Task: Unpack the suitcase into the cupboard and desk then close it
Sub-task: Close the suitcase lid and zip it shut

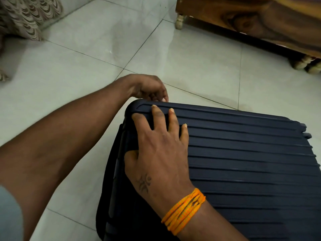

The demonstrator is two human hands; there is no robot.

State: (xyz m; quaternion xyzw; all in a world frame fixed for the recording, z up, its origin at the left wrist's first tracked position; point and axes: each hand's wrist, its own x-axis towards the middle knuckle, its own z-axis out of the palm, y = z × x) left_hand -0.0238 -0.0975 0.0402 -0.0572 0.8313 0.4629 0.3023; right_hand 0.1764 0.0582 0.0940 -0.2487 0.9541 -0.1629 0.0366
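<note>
At the far corner of the suitcase [243, 162], your left hand [147, 89] curls over the rim with its fingers [164, 98] bent down behind the edge — whether they pinch a zip pull or only touch the shell, I cannot tell, because the corner hides the tips. Your right hand [161, 153] lies flat on the ribbed dark-blue lid, fingers spread and straight, pressing near that same corner; an orange thread band [184, 211] wraps its wrist. You have the suitcase lying closed on the tiled floor [86, 58], its near end cut off by the bottom edge. Up right stands a wooden bed frame [251, 16] on small feet, cropped; a patterned cloth [26, 14] hangs at upper left.
</note>
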